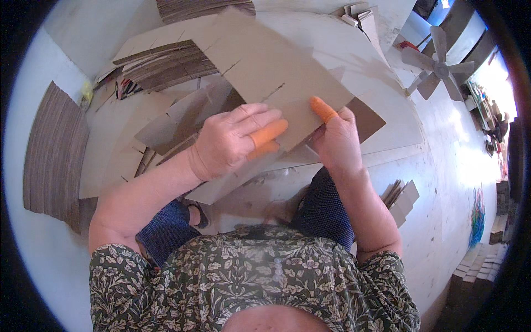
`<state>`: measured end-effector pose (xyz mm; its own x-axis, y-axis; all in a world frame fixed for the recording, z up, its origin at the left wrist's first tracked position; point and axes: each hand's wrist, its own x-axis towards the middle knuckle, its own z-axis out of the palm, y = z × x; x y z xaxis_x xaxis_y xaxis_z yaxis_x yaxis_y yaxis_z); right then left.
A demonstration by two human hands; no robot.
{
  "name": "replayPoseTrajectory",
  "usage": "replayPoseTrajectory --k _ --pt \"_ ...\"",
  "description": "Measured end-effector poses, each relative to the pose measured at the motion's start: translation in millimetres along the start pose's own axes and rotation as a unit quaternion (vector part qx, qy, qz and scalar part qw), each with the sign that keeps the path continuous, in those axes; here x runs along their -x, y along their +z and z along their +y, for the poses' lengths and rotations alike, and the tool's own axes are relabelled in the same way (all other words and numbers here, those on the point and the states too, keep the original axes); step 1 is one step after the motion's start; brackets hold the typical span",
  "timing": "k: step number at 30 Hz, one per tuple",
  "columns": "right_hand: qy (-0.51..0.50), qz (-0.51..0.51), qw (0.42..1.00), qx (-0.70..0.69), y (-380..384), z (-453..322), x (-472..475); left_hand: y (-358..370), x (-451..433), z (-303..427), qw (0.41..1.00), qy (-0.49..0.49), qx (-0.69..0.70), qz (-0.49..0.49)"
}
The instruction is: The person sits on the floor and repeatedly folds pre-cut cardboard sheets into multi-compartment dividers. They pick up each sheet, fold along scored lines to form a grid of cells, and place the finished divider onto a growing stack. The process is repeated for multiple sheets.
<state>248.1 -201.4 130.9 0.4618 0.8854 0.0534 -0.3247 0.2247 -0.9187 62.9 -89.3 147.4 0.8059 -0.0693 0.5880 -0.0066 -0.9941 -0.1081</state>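
Observation:
A slotted sheet of brown cardboard [278, 70] is tilted up in front of me. My right hand [340, 137] grips its near right edge, the thumb in an orange finger cot lying on top. My left hand [242, 139], orange cots on two fingers, is at the sheet's near left side; whether it grips or only touches the sheet I cannot tell. Beneath and to the left, another folded cardboard piece [186, 118] stands slanted. Part of a brown panel [367, 120] shows behind my right hand.
Stacks of cardboard sheets stand at the left [56, 157], at the back left [174, 62] and at the far back [203, 10]. A pedestal fan [440, 69] is at the right. Cardboard pieces [401, 201] lie right of my right forearm, with tangled coloured strings [478, 220] farther right.

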Motion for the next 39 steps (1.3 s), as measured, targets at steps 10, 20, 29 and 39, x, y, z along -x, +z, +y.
replayPoseTrajectory --k 10,20,29,39 --pt "-0.266 -0.063 0.884 0.379 -12.9 -1.8 55.9 -22.1 51.5 -159.6 0.807 -0.504 0.221 0.213" --pt "-0.214 -0.058 0.9 0.375 -19.8 28.2 67.3 -9.6 82.9 -180.2 0.755 -0.559 0.28 0.197" --pt "-0.173 -0.065 0.909 0.373 -22.6 39.7 65.2 -8.6 89.2 -194.2 0.779 -0.561 0.251 0.123" --pt "-0.277 -0.049 0.84 0.464 -24.3 39.1 62.6 0.6 95.7 -164.6 0.839 -0.538 0.07 -0.024"
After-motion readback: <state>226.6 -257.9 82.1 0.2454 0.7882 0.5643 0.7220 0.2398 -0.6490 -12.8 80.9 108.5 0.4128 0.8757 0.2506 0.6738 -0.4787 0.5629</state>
